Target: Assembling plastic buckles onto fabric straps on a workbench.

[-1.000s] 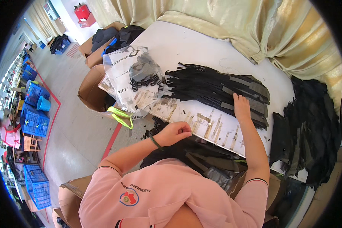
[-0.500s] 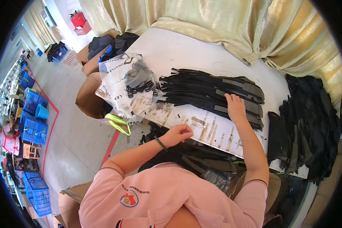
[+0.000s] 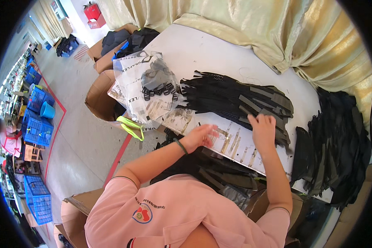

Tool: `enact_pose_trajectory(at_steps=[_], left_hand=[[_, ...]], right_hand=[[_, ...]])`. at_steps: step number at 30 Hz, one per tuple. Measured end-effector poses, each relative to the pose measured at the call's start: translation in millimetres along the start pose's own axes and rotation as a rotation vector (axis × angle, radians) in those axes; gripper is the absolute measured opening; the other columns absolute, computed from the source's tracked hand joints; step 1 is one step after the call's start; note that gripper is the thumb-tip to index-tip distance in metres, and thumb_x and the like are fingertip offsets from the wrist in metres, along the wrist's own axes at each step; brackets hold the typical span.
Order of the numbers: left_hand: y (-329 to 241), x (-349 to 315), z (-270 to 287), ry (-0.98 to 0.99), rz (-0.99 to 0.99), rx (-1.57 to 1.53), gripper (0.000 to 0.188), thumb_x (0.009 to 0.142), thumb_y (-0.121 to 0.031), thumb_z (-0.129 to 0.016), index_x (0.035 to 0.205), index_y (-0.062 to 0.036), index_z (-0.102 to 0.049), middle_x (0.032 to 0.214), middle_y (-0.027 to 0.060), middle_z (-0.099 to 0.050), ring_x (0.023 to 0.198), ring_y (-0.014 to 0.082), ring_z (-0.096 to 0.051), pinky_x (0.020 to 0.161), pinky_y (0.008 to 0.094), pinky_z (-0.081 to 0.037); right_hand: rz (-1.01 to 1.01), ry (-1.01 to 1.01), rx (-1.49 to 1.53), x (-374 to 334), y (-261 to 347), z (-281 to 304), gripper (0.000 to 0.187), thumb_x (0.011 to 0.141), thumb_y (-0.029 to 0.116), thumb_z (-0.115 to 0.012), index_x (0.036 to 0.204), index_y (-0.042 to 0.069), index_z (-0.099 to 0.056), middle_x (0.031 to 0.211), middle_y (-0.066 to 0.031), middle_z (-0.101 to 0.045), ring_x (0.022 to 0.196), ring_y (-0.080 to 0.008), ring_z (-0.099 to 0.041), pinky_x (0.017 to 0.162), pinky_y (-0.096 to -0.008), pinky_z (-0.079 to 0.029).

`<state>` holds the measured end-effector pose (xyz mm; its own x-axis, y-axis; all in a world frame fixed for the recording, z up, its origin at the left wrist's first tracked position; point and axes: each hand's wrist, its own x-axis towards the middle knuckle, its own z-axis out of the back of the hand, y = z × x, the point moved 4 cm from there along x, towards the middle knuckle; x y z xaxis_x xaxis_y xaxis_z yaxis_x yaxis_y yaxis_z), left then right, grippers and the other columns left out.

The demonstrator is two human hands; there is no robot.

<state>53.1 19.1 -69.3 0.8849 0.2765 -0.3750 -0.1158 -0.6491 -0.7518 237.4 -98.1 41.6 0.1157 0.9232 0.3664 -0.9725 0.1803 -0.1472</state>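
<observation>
A layered pile of black fabric strips (image 3: pixel 219 93) with dark grey ends lies across the white table. My right hand (image 3: pixel 263 128) is at its near edge, fingers bent down onto the strips and seemingly pinching one; the fingertips are partly hidden. My left hand (image 3: pixel 200 138) hovers by the table's front edge, apart from the pile. Its fingers are blurred but look loosely spread, with nothing visible in them. Left of the pile, a clear plastic bag (image 3: pixel 130 78) holds small black buckles (image 3: pixel 159 91).
The white table (image 3: pixel 194 41) has worn tape marks along its front. More black strips (image 3: pixel 339 144) are heaped at the right. Cardboard boxes (image 3: pixel 96 97) stand left of the table, and a cream curtain (image 3: pixel 235 20) hangs behind. Blue crates (image 3: pixel 37 132) line the far left.
My right hand has drawn toward me, and the grey strip ends beside it have shifted and fanned out. My left hand has loosened from a closed pose and lifted slightly.
</observation>
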Motion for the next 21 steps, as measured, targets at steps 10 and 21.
enact_pose_trajectory(at_steps=[10,21], left_hand=[[-17.1,14.1,35.0,-0.241,-0.167,-0.108,0.022,0.092,-0.024,-0.057,0.104,-0.0063,-0.063,0.081,-0.0012,-0.059,0.059,0.0084,-0.052,0.06,0.0229,-0.043],[-11.5,-20.0,28.1,-0.181,-0.408,0.474,0.011,0.089,-0.008,-0.056,0.091,0.0,-0.064,0.078,-0.0016,-0.06,0.073,0.0048,-0.054,0.066,0.0215,-0.046]], right_hand=[[0.099,0.729,0.454,-96.6,76.6,13.8,0.025,0.078,0.017,-0.063,0.102,0.012,-0.065,0.072,-0.0078,-0.054,0.074,-0.0274,-0.056,0.075,-0.0386,-0.043],[-0.286,-0.154,1.17,25.9,128.0,-38.1,0.017,0.081,0.01,-0.063,0.093,-0.003,-0.062,0.088,-0.0157,-0.059,0.08,-0.0312,-0.058,0.072,-0.0345,-0.047]])
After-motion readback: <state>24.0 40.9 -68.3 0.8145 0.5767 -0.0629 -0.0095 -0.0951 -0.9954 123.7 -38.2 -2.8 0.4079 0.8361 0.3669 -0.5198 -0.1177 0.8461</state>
